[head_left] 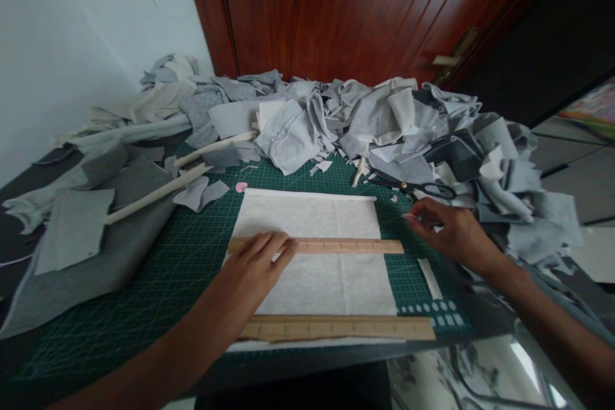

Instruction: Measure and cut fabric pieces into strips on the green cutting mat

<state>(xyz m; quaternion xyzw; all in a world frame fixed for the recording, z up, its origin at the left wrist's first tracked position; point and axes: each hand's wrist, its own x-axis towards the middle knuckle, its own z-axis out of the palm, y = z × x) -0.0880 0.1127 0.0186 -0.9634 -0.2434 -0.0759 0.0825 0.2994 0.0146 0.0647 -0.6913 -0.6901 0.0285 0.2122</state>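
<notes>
Far left: flat grey cloth pieces (72,230) spread over the dark counter (14,186), with two long cream sticks (158,192) lying slanted across them. Next, a green cutting mat (168,269) with a grid of fine lines. Just above the mat's middle, a tiny pink bit (241,186). On the mat, a white cloth sheet (317,282), laid flat. Left hand (254,266) open and flat, palm down, fingers stretched out, pressing on the left end of a wooden ruler (346,246); nothing gripped inside. That ruler lying straight across the middle of the white sheet, its right end poking just past the sheet's edge. A second, longer wooden ruler (336,328) along the near edge of the sheet, close to the counter's front. Behind all this, a big heap of grey and white scraps (365,118) running from left to right against the wall and a red-brown door (336,13). Right of the sheet, a small white strip (429,278) on the mat. Black scissors (413,188) lying at the foot of the heap. Right hand (446,230) resting on the mat just below the scissors, fingers loosely bent, fingertips near the handles but not closed on anything. Far right, more grey scraps (528,218) tumbling off the edge.
</notes>
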